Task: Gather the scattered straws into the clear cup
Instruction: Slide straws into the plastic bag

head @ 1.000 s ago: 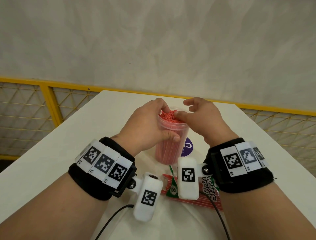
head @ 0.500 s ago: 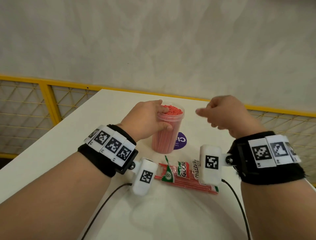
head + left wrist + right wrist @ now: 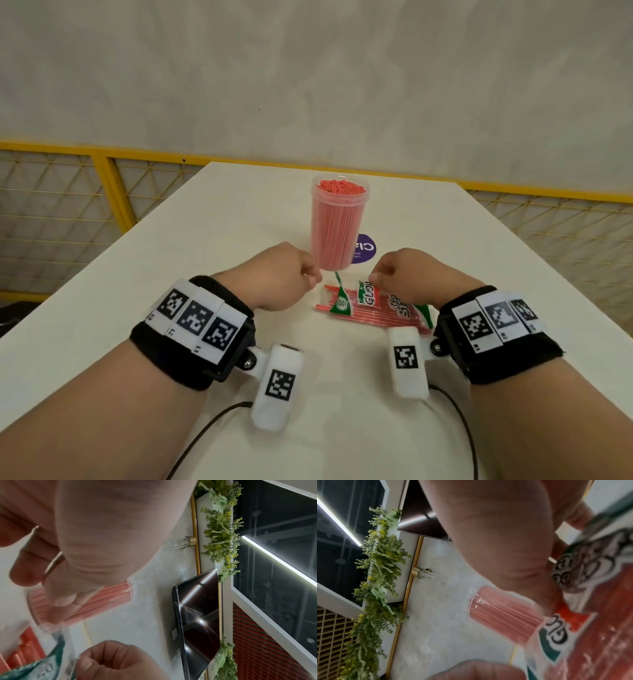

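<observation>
The clear cup (image 3: 339,226) stands upright at mid-table, packed with red straws (image 3: 340,187); it also shows in the left wrist view (image 3: 109,599) and the right wrist view (image 3: 501,615). In front of it lies a printed plastic straw packet (image 3: 373,313) with red straws inside. My left hand (image 3: 308,274) hovers by the cup's base, just left of the packet, fingers curled and holding nothing. My right hand (image 3: 376,275) is curled at the packet's far edge, and its thumb and fingers seem to pinch the plastic. No loose straws show on the table.
A round purple sticker (image 3: 364,251) lies on the white table (image 3: 205,240) behind the cup's right side. A yellow mesh railing (image 3: 113,192) runs along the table's far and side edges. Two cables trail from the wrist cameras toward me.
My left hand has let go of the cup and dropped toward the table. My right hand has come down from the cup's rim onto the packet. The cup now stands free.
</observation>
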Motion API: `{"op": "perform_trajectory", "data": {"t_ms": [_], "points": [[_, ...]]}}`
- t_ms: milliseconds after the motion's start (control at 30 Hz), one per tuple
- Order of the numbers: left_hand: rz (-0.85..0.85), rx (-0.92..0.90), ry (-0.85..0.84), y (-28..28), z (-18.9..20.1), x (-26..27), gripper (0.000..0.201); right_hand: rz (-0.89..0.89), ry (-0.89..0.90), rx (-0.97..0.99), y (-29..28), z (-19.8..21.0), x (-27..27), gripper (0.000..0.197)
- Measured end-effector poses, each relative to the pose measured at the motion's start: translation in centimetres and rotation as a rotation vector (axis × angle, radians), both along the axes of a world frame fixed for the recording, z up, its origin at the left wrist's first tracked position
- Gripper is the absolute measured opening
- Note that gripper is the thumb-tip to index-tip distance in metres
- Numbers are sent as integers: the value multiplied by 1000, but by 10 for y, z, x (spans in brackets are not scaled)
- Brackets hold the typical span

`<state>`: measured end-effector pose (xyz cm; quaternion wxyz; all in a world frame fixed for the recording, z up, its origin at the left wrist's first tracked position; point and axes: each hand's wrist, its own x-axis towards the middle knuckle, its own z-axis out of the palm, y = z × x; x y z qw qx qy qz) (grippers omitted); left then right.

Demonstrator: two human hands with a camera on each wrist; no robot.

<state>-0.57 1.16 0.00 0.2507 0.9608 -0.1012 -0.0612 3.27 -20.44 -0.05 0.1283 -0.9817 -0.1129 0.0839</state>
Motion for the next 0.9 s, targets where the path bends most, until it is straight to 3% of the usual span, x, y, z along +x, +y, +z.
{"op": "perform_trajectory", "data": {"t_ms": [167,333,400,533,633,800,900], "points": [[-25,-77,32,1,-13,4,30,134,-124,201,8,-13,-4,13],[49,-411,-30,9,-22,3,38,139,-259,474,11,-16,-4,9],[28,-453,-23,10,-23,2,36,140,-278,567,12,-17,-5,10],[-1,-379,-80,7,-22,3,33,162,-329,661,17,-17,-7,20],[-1,-326,-114,0,-18,3,33,146,-349,684,20,-18,-8,18],[-47,-42,-145,-8,-16,3,26,127,-403,709,25,-20,-9,8],[-67,6,-134,-8,-17,4,13,130,-400,713,26,-20,-9,7]]}}
